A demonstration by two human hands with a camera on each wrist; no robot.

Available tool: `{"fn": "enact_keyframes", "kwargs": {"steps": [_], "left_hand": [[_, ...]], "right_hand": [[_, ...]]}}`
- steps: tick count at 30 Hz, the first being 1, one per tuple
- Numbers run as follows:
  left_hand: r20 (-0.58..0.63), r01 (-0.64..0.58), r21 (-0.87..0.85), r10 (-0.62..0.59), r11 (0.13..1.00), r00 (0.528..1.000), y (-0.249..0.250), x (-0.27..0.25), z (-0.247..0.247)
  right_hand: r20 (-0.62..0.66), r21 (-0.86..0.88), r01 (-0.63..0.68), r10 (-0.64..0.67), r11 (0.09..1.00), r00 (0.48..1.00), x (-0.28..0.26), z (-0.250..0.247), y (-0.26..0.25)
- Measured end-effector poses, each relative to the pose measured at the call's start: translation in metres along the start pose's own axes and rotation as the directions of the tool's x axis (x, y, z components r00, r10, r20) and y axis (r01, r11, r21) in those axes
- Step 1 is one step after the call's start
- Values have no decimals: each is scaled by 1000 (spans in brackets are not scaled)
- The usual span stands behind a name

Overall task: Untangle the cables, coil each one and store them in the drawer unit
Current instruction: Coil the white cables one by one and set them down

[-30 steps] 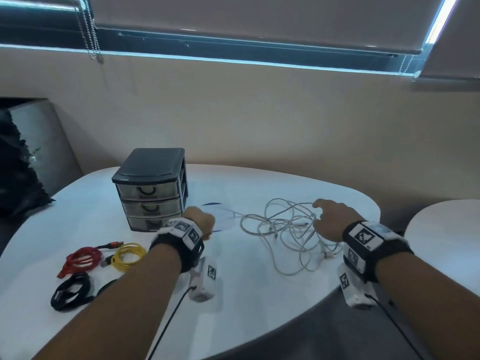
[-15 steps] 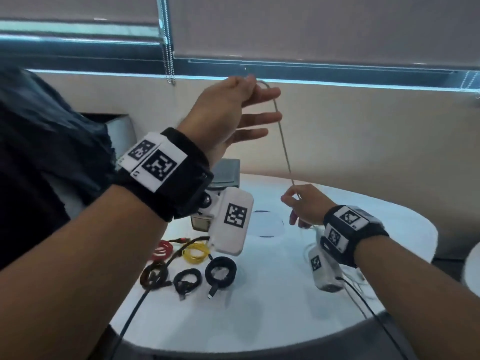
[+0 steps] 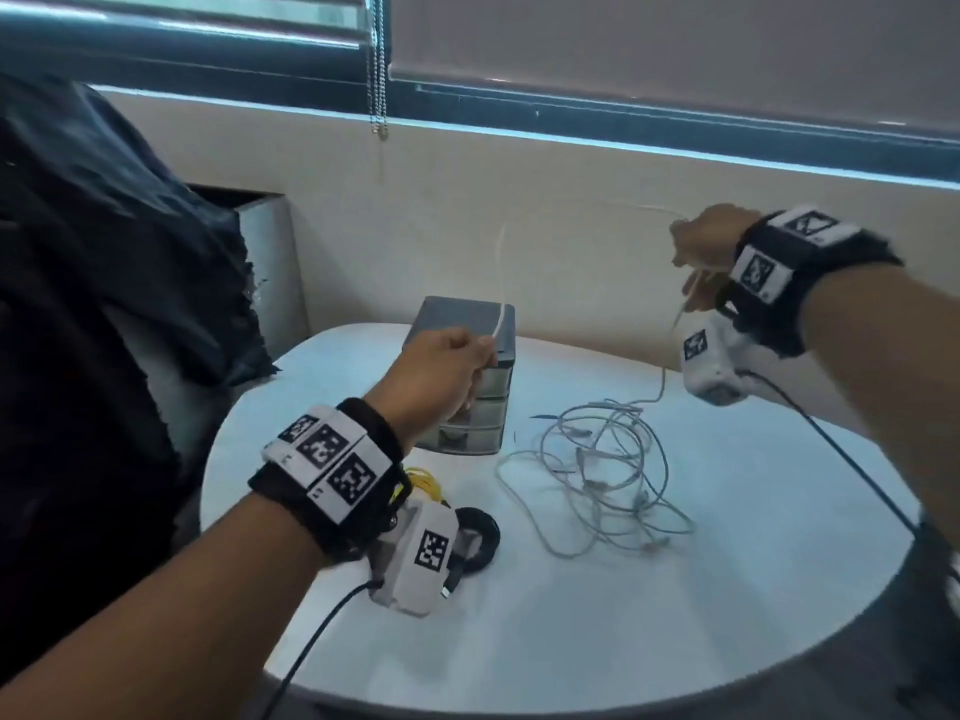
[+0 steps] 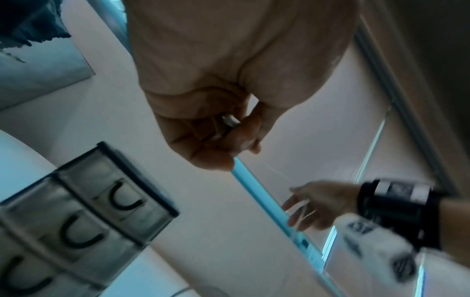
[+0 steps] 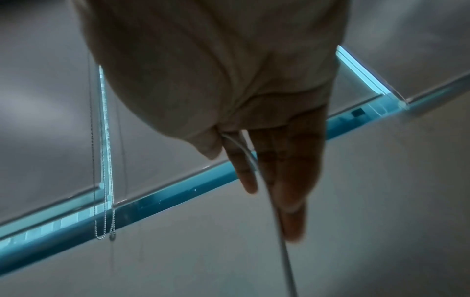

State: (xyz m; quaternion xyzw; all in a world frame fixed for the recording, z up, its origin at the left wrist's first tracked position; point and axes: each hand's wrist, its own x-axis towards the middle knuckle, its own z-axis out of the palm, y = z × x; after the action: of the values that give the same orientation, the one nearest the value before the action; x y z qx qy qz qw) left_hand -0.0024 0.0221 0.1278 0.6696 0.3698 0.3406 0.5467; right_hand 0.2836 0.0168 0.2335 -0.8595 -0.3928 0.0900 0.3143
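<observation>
A white cable (image 3: 501, 262) arcs through the air between my two hands. My left hand (image 3: 480, 353) pinches its end in front of the grey drawer unit (image 3: 457, 317); the left wrist view shows the white connector (image 4: 230, 121) between thumb and fingers. My right hand (image 3: 688, 257) is raised at the right and pinches the same cable (image 5: 277, 221) between thumb and forefinger, the other fingers straight. From there the cable drops to a loose tangle of white cables (image 3: 597, 470) on the table. All three drawers (image 4: 89, 201) are closed.
A yellow coil (image 3: 423, 485) and a black coil (image 3: 480, 532) lie on the white round table (image 3: 623, 615), partly hidden by my left wrist. A dark cloth-covered object (image 3: 104, 252) stands at the left. Blind chains (image 3: 378, 70) hang at the window behind.
My left hand has come down from head height to in front of the drawer unit, still pinching the cable. My right hand has risen from the table, pulling the cable up and to the right.
</observation>
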Motion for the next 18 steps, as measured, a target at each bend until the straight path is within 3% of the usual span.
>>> {"fn": "enact_keyframes", "kwargs": {"steps": [2,4,6,7,8,9,11,12,15,17,18], "left_hand": [[-2,83,49,-83,995,997,-14,1,9],[-6,185,92,-185,978,983,-22,2,19],[-11,264,132,-265,956,964,-29,2,29],[-7,274,155,-277,949,961,-33,3,32],[-1,267,176,-271,947,962,-38,3,35],[0,252,189,-257,949,967,-42,3,37],[-24,241,166,-240,956,970,-48,1,37],[-44,239,149,-235,960,971,-50,0,36],[-84,228,107,-219,968,972,-50,-3,32],[-99,225,92,-216,970,971,-50,-5,30],[-103,223,88,-214,971,972,-49,-5,31]], "right_hand": [[-18,-204,15,-19,979,1000,-6,-14,1],[68,-394,78,-55,916,996,-3,-23,7],[48,-216,76,-67,973,997,5,-30,10],[-2,-219,122,-126,968,992,1,-34,7],[-99,-242,214,-243,947,965,-1,-39,3],[-256,-199,300,-345,933,903,-4,-41,1],[-455,-46,446,-416,894,787,-18,-49,-1],[-494,-9,479,-420,878,761,-24,-54,0],[-468,88,267,-197,960,861,-27,-73,8],[-256,203,51,3,978,967,-33,-88,18],[-175,219,-1,40,976,984,-31,-95,26]]}}
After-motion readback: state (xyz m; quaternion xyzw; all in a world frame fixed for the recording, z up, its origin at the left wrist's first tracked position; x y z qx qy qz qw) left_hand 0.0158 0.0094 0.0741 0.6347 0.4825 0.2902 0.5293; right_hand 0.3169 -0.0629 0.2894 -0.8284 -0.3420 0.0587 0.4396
